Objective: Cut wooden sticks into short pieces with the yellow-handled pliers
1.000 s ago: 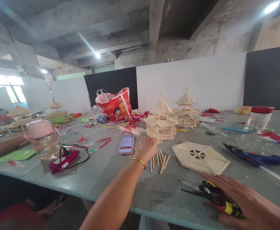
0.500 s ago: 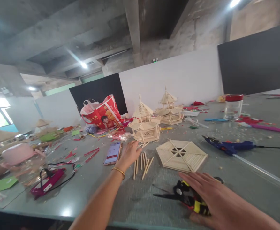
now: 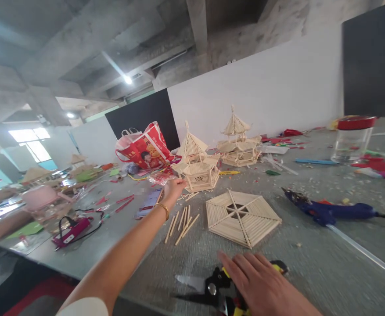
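My left hand [image 3: 174, 192], with a bangle at the wrist, reaches forward to the near left corner of a small wooden-stick pavilion model [image 3: 200, 175]. Its fingertips are pressed together there; whatever they pinch is hidden. Several loose wooden sticks [image 3: 182, 223] lie on the table right of that forearm. My right hand [image 3: 258, 278] is wrapped over the black-and-yellow handles of a pair of shears [image 3: 214, 287], low over the near table edge, blades apart and pointing left. Just beyond it lies a flat hexagonal stick panel [image 3: 258, 215] with a dark central opening.
A blue glue gun [image 3: 340, 211] with a clear glue stick lies at right, near a red-lidded jar [image 3: 353, 140]. A second pavilion [image 3: 238, 147] and a red bag [image 3: 146, 149] stand behind. A phone [image 3: 149, 202] and a magenta power strip [image 3: 72, 232] lie left. Another person's arm [image 3: 4, 226] shows far left.
My left hand has moved from the sticks to the pavilion's left corner, its fingers drawing together. My right hand and the shears have shifted left and nearer. The view has swung slightly.
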A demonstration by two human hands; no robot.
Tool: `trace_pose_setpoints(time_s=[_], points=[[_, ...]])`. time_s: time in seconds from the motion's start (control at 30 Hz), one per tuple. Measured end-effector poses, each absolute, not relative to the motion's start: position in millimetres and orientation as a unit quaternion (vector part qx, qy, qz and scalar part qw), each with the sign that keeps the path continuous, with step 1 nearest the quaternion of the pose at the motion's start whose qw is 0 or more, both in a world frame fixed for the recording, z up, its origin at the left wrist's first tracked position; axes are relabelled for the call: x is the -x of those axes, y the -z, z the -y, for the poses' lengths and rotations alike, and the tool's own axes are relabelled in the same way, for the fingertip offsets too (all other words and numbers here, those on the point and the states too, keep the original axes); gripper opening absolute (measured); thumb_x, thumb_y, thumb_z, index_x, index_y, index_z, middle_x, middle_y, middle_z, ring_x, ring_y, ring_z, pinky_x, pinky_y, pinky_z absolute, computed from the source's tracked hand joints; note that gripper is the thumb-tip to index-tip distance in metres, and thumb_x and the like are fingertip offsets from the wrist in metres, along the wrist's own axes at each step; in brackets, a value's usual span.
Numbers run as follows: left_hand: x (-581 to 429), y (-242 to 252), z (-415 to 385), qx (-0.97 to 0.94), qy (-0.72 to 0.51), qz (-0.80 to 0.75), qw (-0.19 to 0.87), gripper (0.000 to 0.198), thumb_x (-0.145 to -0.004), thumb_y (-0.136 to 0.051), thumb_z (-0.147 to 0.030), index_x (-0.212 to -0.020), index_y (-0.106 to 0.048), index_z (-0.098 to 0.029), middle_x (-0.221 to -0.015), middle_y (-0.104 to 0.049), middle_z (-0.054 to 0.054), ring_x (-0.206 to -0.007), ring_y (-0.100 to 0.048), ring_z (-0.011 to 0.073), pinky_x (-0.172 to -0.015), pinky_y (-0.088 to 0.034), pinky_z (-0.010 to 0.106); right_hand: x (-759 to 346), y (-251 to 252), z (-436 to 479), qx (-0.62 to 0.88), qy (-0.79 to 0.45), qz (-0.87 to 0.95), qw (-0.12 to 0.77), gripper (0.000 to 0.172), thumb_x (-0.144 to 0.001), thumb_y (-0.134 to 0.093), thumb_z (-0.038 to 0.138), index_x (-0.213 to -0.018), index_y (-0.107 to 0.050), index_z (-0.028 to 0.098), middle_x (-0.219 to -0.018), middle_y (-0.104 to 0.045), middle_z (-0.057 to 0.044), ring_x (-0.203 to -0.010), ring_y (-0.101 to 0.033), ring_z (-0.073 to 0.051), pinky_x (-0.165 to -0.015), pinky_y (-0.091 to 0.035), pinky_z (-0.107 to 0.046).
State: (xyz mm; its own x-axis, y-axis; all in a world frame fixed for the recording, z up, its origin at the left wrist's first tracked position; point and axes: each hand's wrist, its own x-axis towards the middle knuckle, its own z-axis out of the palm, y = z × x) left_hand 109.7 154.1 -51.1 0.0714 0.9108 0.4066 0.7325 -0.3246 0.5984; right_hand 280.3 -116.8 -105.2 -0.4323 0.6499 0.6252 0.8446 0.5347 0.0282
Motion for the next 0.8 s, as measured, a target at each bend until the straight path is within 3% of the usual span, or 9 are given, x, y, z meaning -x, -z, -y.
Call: trace_pose_setpoints(time_s=[0.3, 0.8], points=[[-128.3, 54.6, -162.4, -0.718, -0.370, -0.583, 0.087, 0.028, -0.068, -0.060, -0.039, -0.074, -0.070, -0.014, -0.057, -0.060, -0.001, -0.054, -0.051, 0.0127, -0.050, -0.029, 0.022, -277.0, 102.0, 117.6, 0.444, 0.206, 0.801, 0.344, 0.032, -0.075, -0.049, 0.014, -0.105, -0.059, 0.013, -0.076, -0.067, -0.003, -0.066, -0.061, -0.017, -0.062, -0.047, -0.031], [-87.9, 46.4, -154.8, -0.688, -0.387, -0.604, 0.108, 0.022, -0.072, -0.057, -0.030, -0.081, -0.071, -0.016, -0.065, -0.066, 0.003, -0.062, -0.058, 0.0160, -0.058, -0.039, 0.025, -284.4, 114.3, 116.3, 0.442, 0.124, 0.852, 0.253, 0.054, -0.067, -0.046, 0.005, -0.120, -0.052, 0.012, -0.093, -0.067, -0.008, -0.078, -0.062, -0.021, -0.070, -0.049, -0.034]])
